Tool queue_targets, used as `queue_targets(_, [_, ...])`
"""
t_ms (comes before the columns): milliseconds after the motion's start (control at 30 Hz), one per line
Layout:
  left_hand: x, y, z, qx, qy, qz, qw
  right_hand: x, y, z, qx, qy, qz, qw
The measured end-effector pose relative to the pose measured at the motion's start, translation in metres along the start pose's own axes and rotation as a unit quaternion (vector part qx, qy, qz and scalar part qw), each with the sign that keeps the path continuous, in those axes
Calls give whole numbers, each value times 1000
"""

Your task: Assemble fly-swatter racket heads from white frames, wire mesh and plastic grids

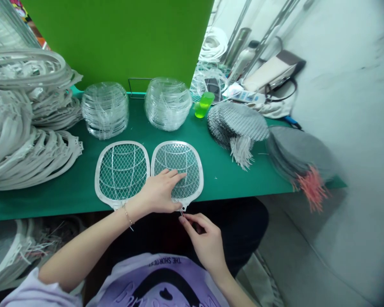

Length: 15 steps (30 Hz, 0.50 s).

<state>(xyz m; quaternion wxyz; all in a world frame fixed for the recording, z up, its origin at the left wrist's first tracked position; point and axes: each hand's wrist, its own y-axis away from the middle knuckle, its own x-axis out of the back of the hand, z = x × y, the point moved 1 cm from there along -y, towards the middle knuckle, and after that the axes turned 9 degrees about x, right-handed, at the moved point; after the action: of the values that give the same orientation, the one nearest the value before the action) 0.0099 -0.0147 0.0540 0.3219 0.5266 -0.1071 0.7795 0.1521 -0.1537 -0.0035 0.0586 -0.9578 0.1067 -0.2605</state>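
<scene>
Two white swatter-head frames with metal mesh lie side by side at the table's front edge, the left frame and the right frame. My left hand rests on the right frame, fingers spread over its mesh and the thumb by its neck. Just below that neck, my right hand pinches thin wires, one reddish and one white, at the table's edge. Finer, denser mesh shows in the right frame than in the left one. Part of the right frame is hidden under my left hand.
White plastic frames are piled at the left. Two stacks of clear rings, the left stack and the right stack, stand before a green panel. Rightward are a green bottle, mesh sheets and dark mesh sheets with red wires.
</scene>
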Motion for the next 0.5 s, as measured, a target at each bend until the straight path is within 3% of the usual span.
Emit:
queue_targets(100, [-1, 0, -1, -3, 0, 1, 1000, 2, -2, -4, 21, 16, 6, 1000])
queue_targets(200, [-1, 1, -2, -7, 0, -1, 1000, 1, 0, -10, 163, 95, 56, 980])
queue_targets(300, [-1, 1, -4, -13, 4, -5, 1000, -7, 3, -9, 277, 171, 63, 944])
queue_targets(500, [-5, 3, -7, -28, 11, 11, 999, -18, 6, 15, 368, 202, 64, 905])
